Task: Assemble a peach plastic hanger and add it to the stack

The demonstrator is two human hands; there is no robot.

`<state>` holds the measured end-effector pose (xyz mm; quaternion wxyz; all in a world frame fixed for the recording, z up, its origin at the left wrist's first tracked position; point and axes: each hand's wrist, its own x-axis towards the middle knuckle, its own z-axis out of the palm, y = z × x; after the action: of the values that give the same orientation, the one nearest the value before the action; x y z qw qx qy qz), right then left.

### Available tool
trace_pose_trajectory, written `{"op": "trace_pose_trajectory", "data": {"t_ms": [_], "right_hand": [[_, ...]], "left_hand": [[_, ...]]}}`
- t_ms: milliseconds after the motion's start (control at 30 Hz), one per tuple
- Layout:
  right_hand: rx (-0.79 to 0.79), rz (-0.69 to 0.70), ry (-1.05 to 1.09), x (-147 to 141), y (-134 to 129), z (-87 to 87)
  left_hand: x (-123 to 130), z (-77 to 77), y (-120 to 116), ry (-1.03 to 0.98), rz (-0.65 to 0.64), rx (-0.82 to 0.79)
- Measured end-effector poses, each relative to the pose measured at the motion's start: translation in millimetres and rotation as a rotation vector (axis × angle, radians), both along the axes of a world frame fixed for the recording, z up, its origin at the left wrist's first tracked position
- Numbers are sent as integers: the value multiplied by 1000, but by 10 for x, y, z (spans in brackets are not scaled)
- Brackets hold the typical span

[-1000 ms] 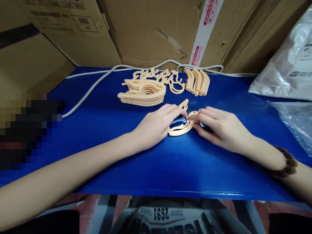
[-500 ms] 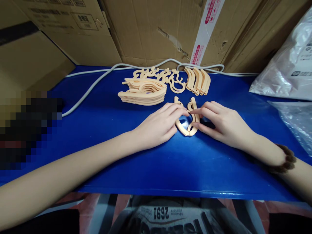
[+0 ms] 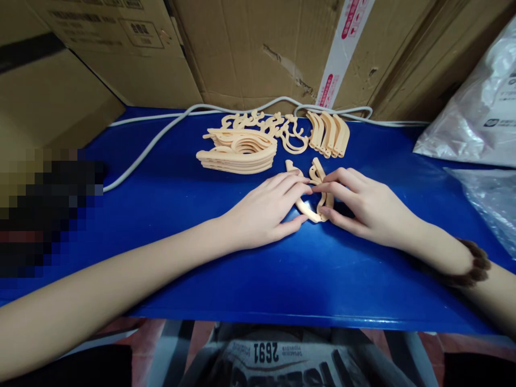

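Observation:
A curved beige plastic piece [image 3: 309, 210], shaped like a U with its two ends pointing away from me, lies on the blue table [image 3: 242, 279]. My left hand [image 3: 268, 209] grips its left side, the thumb near the bottom bend and the fingers over the upper part. From the right, my right hand [image 3: 365, 207] holds the other side between thumb and fingers. The fingertips of both hands nearly meet over the middle and hide part of the piece.
Behind the hands sit a stack of curved beige pieces [image 3: 237, 161], several small beige hooks [image 3: 294, 141] and a row of beige bars [image 3: 329, 134]. A white cable [image 3: 153, 141] runs along cardboard boxes [image 3: 258, 54]. Plastic bags [image 3: 475, 118] lie at the right.
The held piece has turned slightly, its bottom bend shifting right and its upper ends left. My left thumb has moved right, towards that bend.

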<state>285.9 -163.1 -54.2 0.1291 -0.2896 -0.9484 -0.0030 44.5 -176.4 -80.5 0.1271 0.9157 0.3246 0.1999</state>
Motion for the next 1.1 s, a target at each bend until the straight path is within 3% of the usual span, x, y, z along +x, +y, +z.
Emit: {"op": "trace_pose_trajectory", "data": {"t_ms": [333,433,767,1100], "right_hand": [[-185,67,106,-2,-74,47],[-242,107,93,-36,-125,69],[-276,120,74,-33,-109,82],[-286,147,86,-4,-130,102]], "left_hand": [[6,19,5,-3,-26,-26],[3,39,8,2,17,-6],[0,28,-18,96,6,111],[-34,41,23,35,228,125]]}}
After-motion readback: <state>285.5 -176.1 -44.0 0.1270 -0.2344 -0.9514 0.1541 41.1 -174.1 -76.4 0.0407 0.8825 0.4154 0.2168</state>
